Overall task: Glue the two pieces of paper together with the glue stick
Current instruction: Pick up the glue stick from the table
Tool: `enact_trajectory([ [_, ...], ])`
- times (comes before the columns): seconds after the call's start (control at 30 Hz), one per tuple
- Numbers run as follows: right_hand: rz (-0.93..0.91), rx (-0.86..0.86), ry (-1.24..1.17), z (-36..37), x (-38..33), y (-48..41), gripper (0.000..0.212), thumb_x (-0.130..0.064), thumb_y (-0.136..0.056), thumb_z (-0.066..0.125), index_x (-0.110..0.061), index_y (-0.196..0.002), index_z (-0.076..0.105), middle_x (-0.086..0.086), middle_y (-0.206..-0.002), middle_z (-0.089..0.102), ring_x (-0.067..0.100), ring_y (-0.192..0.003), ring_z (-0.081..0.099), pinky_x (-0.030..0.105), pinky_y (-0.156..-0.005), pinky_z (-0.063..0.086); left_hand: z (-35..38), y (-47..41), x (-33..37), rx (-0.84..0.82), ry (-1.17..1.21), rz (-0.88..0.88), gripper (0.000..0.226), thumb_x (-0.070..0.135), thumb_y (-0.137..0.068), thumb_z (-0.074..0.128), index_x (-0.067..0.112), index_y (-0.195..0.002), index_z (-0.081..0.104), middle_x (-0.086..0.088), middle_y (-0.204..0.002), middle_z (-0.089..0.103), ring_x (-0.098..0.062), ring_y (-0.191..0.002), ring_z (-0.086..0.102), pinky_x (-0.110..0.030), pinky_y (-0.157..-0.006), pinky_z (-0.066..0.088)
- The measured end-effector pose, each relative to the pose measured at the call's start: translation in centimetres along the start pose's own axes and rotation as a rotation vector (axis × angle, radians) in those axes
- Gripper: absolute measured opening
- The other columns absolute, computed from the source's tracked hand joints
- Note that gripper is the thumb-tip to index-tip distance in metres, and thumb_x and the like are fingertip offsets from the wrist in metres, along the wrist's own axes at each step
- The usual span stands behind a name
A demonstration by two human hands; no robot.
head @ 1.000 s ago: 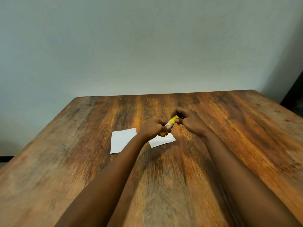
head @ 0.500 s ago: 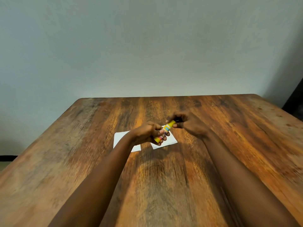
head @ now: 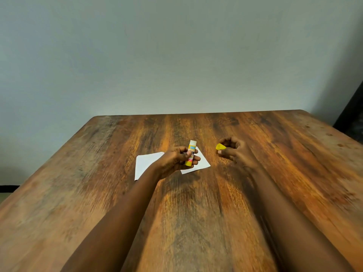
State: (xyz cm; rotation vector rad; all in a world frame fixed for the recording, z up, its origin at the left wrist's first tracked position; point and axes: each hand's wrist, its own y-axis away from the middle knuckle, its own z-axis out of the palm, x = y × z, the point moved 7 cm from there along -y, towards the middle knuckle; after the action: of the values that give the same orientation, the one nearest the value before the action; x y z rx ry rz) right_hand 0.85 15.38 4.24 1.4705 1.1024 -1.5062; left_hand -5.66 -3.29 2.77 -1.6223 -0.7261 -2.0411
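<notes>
A plain, matte, pale grey-green wall fills the upper half of the view. Below it lies a wooden table with rounded far corners. Its top is worn and streaked lengthwise in orange-brown and dark grain, with small dark spots near the right edge. A dark, blurred shape stands beyond the table's far right corner; what it is cannot be told.

Two bare forearms reach in from the bottom edge toward the middle of the table. The left hand holds the glue stick, a small cylinder, nearly upright and tipped slightly right. Its fingers are curled around the lower half of the tube, with the thumb across the printed label. The tube is yellow at the base, with a label in yellow, pink and black, and an uncapped, pale, whitish top.

The right hand is just to the right, apart from the left hand. Its fingers are bent inward and, with the thumb, pinch the yellow cap, a small rounded plastic piece that shows at the fingertips.

Two pieces of white paper lie flat on the wood under and behind the left hand. The left paper is a smooth rectangle, partly covered by the left wrist. The right paper sits turned at an angle, one corner pointing right, partly hidden by the left hand and the glue stick. Whether the two sheets touch cannot be seen.
</notes>
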Motion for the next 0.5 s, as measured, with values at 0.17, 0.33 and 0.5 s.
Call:
enact_trajectory([
  [0.17, 0.117, 0.337, 0.244, -4.0, 3.5, 1.2, 0.019, -0.002, -0.085, 0.061, -0.012, -0.100, 0.066, 0.014, -0.102, 0.068, 0.022, -0.085, 0.064, 0.038, -0.074, 0.053, -0.4, -0.2, 0.0, 0.213, -0.097, 0.079, 0.023, 0.017, -0.093, 0.053, 0.006, -0.113, 0.058, -0.006, -0.100, 0.070, -0.015, -0.086, 0.068, -0.028, -0.082, 0.053],
  [0.33, 0.089, 0.342, 0.551, -5.4, 4.4, 2.0, 0.015, -0.002, -0.087, 0.054, -0.015, -0.092, 0.049, 0.007, -0.096, 0.060, 0.021, -0.081, 0.053, 0.032, -0.066, 0.035, 0.0, 0.0, 0.0, 0.301, -0.132, 0.064, 0.021, 0.016, -0.090, 0.058, 0.007, -0.109, 0.059, -0.012, -0.115, 0.064, -0.024, -0.105, 0.062, -0.036, -0.097, 0.047],
  [0.5, 0.093, 0.260, 0.692, -4.9, 5.2, 2.4, 0.013, -0.002, -0.082, 0.060, -0.013, -0.087, 0.057, 0.009, -0.094, 0.063, 0.024, -0.087, 0.055, 0.036, -0.071, 0.038, 0.4, 0.0, 0.0, 0.363, -0.147, 0.044, 0.032, 0.010, -0.089, 0.058, -0.002, -0.119, 0.059, -0.016, -0.125, 0.060, -0.028, -0.115, 0.056, -0.037, -0.108, 0.040],
])
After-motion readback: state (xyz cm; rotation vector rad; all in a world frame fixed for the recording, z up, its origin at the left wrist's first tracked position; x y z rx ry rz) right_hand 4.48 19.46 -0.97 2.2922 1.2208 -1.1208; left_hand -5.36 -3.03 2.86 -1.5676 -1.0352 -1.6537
